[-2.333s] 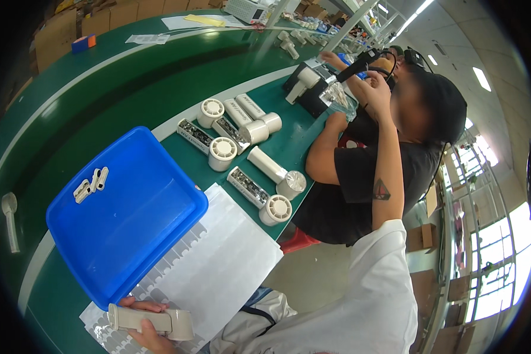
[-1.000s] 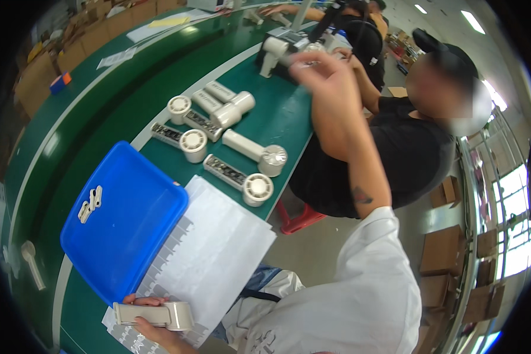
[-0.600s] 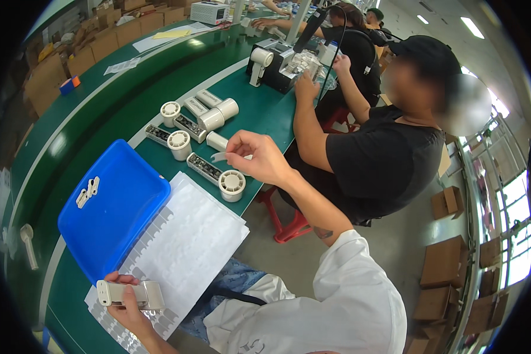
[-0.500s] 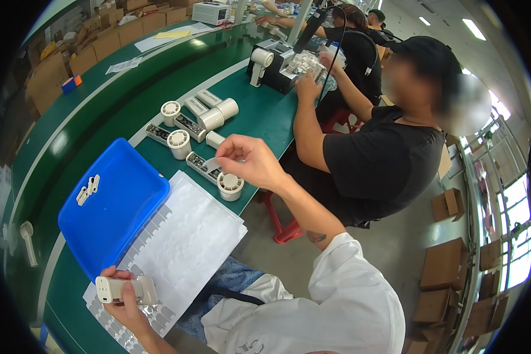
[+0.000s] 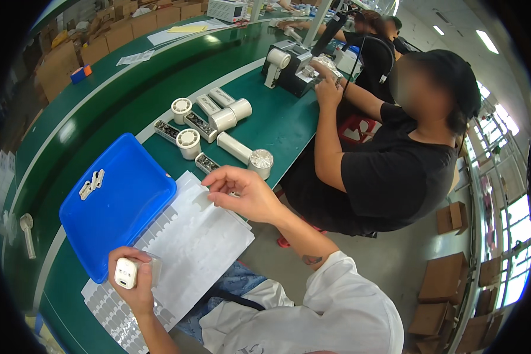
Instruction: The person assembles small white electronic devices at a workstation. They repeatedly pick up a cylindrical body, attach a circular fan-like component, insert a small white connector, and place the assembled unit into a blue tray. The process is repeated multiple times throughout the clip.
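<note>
My left hand (image 5: pixel 140 296) grips a white fan handle (image 5: pixel 125 272), its end with a small port turned up, over the near end of the label sheet. My right hand (image 5: pixel 248 192) pinches a small translucent grey film (image 5: pixel 202 202) between thumb and fingertips, above the white paper stack (image 5: pixel 197 239). Under those papers shows a sheet of grey labels (image 5: pixel 107 308). Just beyond my right hand, one handheld fan (image 5: pixel 236 147) lies with its handle closed. A second fan's open handle (image 5: pixel 206 163) shows circuitry, its head hidden by my hand.
A blue tray (image 5: pixel 138 162) with several small white parts (image 5: pixel 92 184) stands at left. Farther off are more fans (image 5: pixel 189 143) and a black machine (image 5: pixel 295 68). A co-worker (image 5: pixel 395 159) sits at right, both hands by that machine. A white spoon-shaped piece (image 5: pixel 28 236) lies far left.
My right hand has drawn back from the fans to above the papers, still pinching the film. My left hand has tilted the handle so its end faces up more. The co-worker's hands have shifted.
</note>
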`<action>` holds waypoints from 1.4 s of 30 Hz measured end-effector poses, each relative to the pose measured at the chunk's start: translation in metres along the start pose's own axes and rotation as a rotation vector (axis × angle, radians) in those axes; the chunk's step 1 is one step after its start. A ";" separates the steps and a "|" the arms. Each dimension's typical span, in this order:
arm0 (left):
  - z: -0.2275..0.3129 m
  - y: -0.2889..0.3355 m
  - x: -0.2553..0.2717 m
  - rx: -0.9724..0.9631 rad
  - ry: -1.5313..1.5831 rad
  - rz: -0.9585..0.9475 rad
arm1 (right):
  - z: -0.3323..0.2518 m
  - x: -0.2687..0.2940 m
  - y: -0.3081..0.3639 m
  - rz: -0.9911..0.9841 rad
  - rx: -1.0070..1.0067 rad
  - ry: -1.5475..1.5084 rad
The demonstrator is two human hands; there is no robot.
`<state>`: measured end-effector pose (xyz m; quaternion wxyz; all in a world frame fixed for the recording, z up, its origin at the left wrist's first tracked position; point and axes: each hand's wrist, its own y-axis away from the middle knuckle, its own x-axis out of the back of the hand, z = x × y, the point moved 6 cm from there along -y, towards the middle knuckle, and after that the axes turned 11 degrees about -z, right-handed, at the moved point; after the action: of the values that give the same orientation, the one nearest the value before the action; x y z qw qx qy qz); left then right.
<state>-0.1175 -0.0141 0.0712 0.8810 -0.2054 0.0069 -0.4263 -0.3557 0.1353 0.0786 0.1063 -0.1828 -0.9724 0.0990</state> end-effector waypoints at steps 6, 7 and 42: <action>0.000 -0.016 -0.015 0.088 -0.014 -0.075 | -0.009 -0.023 0.004 -0.059 0.036 -0.188; 0.003 -0.019 -0.021 0.047 -0.024 -0.102 | -0.017 -0.027 0.004 -0.072 0.048 -0.226; -0.010 -0.010 -0.029 -0.151 -0.125 -0.021 | -0.043 -0.119 -0.010 -0.211 0.350 -0.095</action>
<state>-0.1451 -0.0017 0.0612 0.8572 -0.2975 -0.0181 -0.4199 -0.2398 0.0881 0.1018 0.1003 -0.0535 -0.9580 0.2634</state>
